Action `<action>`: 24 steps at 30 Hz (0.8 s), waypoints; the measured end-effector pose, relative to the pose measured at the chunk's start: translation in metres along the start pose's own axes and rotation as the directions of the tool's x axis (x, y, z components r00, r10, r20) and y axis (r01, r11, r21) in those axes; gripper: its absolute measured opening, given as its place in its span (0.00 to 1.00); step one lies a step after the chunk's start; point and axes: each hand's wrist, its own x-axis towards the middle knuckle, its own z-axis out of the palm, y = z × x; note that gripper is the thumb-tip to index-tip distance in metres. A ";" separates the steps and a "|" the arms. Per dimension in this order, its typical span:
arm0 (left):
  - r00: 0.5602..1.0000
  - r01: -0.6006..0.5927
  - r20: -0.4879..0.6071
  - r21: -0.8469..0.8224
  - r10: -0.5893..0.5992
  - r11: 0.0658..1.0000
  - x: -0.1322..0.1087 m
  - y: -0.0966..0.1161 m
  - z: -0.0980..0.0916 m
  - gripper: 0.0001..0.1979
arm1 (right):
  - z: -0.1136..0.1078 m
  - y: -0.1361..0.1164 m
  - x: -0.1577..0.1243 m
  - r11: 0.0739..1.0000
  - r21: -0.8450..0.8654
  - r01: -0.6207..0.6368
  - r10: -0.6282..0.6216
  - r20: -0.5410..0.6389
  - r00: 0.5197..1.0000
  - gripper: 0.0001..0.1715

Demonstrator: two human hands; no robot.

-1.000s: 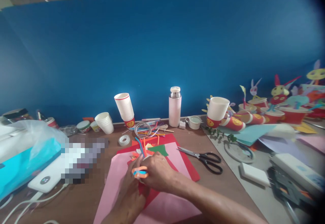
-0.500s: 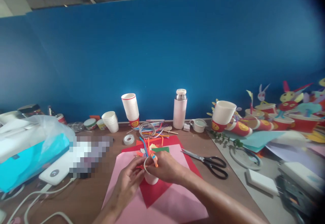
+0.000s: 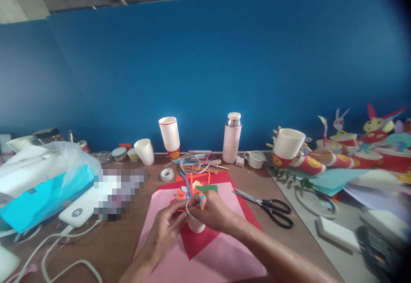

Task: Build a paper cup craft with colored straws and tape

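A small white paper cup (image 3: 196, 224) stands over red paper (image 3: 192, 248), which lies on a pink sheet (image 3: 236, 253). At the cup's left rim my left hand (image 3: 168, 226) is closed, thumb and fingers pinched against the edge. From the other side my right hand (image 3: 210, 211) curls over the rim, its fingertips hidden inside the cup. An orange piece with a blue part (image 3: 202, 201) sticks up at the right hand's fingers. Just behind the hands lie orange and blue straw-like strips (image 3: 186, 183) and scraps of coloured paper, including a green one (image 3: 208, 187).
Open black-handled scissors (image 3: 272, 208) lie right of the pink sheet. Behind are a tape roll (image 3: 167, 174), stacked cups (image 3: 169, 134) and a pink flask (image 3: 231, 139). Decorated red cups (image 3: 366, 158) crowd the right; a white power bank (image 3: 78, 211) with cables lies left.
The whole view has turned slightly left, so everything sits further right in it. Both hands stay at the cup, with only slight finger movement.
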 end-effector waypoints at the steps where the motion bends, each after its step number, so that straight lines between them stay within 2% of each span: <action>1: 1.000 0.006 -0.006 -0.006 -0.006 1.000 0.001 0.000 0.000 0.13 | 0.000 -0.001 0.000 1.000 0.013 -0.005 0.005 -0.007 1.000 0.10; 8: 0.991 0.063 -0.113 -0.041 -0.068 0.997 0.003 0.004 0.000 0.08 | -0.003 -0.006 -0.001 0.994 0.111 0.017 -0.011 -0.051 0.999 0.06; 15: 0.991 0.118 -0.070 0.031 -0.116 0.992 0.000 0.010 0.002 0.07 | -0.010 -0.003 0.003 0.982 0.188 -0.011 -0.002 0.068 0.998 0.06; 20: 0.989 0.117 -0.106 0.176 -0.099 0.977 0.001 0.005 -0.006 0.06 | -0.010 0.001 0.004 0.990 0.129 0.054 -0.056 0.014 0.998 0.08; 24: 0.985 0.156 -0.102 0.155 -0.141 0.976 0.001 0.009 -0.012 0.06 | -0.011 0.002 0.004 0.964 0.256 0.073 -0.092 0.065 0.994 0.07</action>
